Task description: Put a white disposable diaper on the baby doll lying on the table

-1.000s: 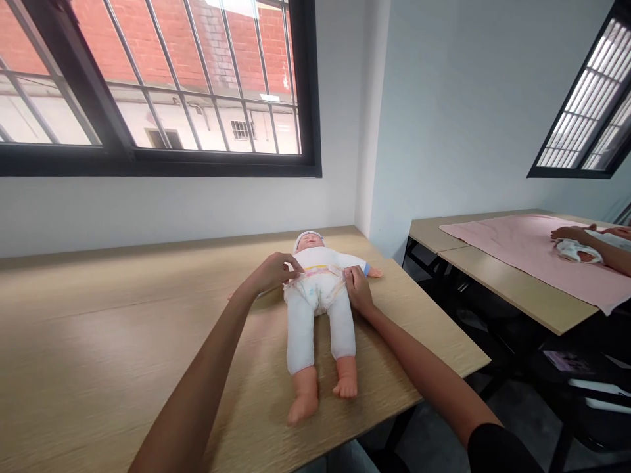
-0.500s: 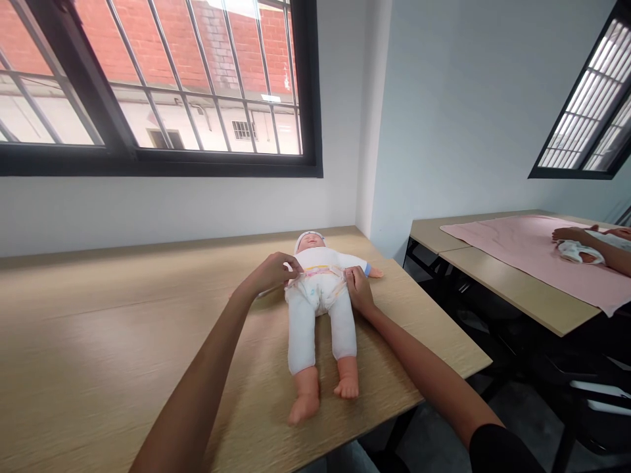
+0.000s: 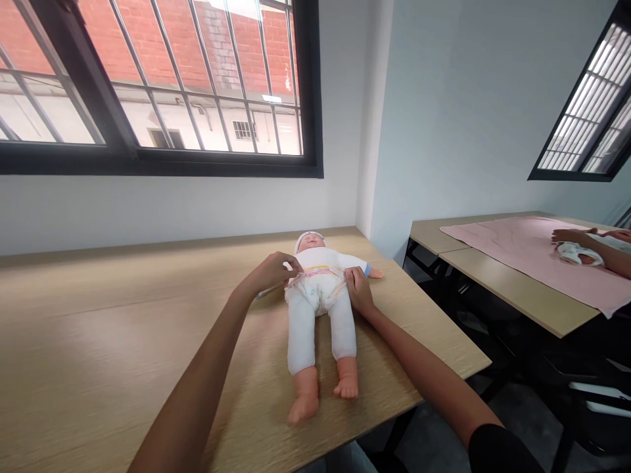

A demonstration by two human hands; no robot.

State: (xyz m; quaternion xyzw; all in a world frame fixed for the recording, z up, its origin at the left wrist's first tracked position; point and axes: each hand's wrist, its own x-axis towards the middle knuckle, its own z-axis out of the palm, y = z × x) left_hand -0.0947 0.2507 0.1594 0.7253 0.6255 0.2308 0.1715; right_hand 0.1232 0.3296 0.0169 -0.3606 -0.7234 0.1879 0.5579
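Note:
A baby doll [image 3: 321,259] lies on its back on the wooden table, feet toward me, wearing a cap and a white top. Round its hips is a white diaper [image 3: 320,289] with a coloured waistband. My left hand [image 3: 279,270] pinches the diaper's waist edge on the left side, thumb and fingers closed. On the opposite side, my right hand [image 3: 358,288] has its curled fingers closed on the diaper's edge by the doll's hip. The doll's arm on the left is mostly hidden behind my left hand.
The wooden table [image 3: 123,341] meets the wall beneath a barred window [image 3: 197,85]. To the right, past a gap, a second table [image 3: 532,295] carries a pink cloth [image 3: 513,246]. Another person's hand [image 3: 566,235] rests by a partly visible doll there. Dark chairs stand below.

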